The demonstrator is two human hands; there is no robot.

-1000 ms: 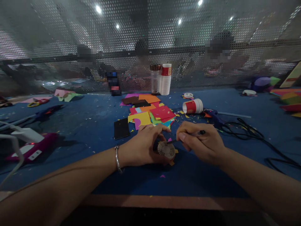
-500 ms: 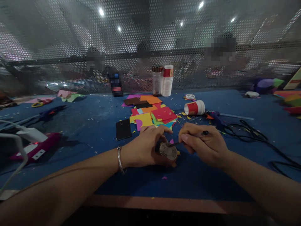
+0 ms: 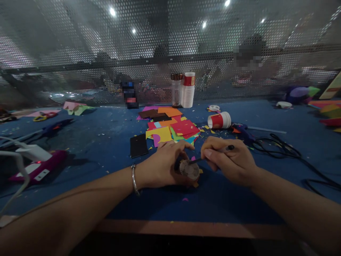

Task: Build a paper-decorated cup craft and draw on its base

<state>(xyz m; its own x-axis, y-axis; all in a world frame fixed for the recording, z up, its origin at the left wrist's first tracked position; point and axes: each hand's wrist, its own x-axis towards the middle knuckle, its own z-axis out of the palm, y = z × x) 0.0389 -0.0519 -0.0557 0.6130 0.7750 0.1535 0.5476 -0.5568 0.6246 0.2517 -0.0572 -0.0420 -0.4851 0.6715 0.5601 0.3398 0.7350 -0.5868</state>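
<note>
My left hand, with a silver bangle at its wrist, is curled round a small round piece. The top of this piece is pale brown and disc-like, with dark lines running out toward the rim; its lower part is hidden by my fingers. Pinched in my right hand is a dark pen. The pen slants down to the left, and its tip lies at the upper edge of the disc; whether it touches cannot be told. Both hands are over the front middle of the blue table.
Coloured paper sheets are piled beyond my hands, beside a black sheet. A tipped paper cup lies near a glue gun and its cord. Behind stand a bottle and stacked cups. Left is a power strip.
The round piece has tilted a little, and its lined top shows brighter. The pen tip has shifted slightly along the upper rim. Both hands keep their hold.
</note>
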